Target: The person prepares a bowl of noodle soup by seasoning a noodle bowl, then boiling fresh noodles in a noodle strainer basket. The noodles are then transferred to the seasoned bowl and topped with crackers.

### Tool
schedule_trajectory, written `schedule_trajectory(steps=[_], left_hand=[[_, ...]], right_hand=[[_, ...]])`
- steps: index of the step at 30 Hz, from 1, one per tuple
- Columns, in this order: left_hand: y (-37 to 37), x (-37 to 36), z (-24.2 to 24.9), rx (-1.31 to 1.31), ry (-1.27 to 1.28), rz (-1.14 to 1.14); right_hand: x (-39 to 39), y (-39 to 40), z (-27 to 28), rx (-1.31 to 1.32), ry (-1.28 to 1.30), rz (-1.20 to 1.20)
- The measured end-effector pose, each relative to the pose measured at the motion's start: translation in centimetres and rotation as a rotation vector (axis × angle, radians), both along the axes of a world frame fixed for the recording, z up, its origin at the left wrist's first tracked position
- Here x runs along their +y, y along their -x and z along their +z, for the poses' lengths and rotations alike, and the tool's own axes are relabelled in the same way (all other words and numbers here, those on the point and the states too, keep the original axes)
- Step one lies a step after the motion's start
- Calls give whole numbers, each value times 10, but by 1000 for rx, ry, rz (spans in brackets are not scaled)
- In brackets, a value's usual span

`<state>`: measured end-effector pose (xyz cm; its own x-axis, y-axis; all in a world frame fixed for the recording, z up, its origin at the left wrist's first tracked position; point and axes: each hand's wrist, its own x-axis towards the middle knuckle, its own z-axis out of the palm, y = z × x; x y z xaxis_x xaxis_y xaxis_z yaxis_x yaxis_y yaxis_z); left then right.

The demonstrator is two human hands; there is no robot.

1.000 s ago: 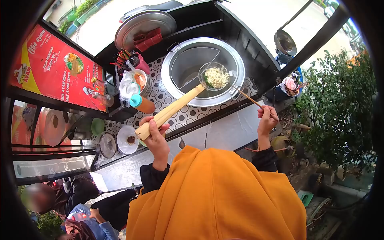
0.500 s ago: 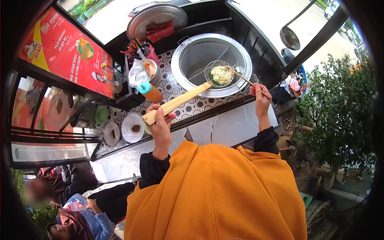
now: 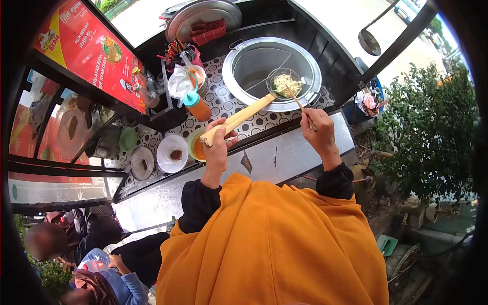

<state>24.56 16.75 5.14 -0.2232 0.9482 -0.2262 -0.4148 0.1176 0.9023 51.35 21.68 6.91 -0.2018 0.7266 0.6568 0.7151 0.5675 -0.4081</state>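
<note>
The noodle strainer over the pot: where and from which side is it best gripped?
By the far end of its long wooden handle, from the near side, as the left hand does. The handle slants back from the basket, keeping fingers off the pot.

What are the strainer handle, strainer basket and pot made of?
Handle: looks like pale bamboo or wood, matte, yellowish.
Basket: fine metal mesh, see-through, holding noodles.
Pot: likely steel or aluminium, with a dull grey sheen on the rim.
</note>
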Motion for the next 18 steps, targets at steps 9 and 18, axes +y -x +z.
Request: schedule_trajectory(steps=[9, 18], left_hand=[[-31, -10, -24, -313, -117, 268], [-36, -26, -44, -282, -128, 259]], right_hand=[[-13, -30, -44, 442, 195, -268], [-11, -29, -48, 468, 218, -200]])
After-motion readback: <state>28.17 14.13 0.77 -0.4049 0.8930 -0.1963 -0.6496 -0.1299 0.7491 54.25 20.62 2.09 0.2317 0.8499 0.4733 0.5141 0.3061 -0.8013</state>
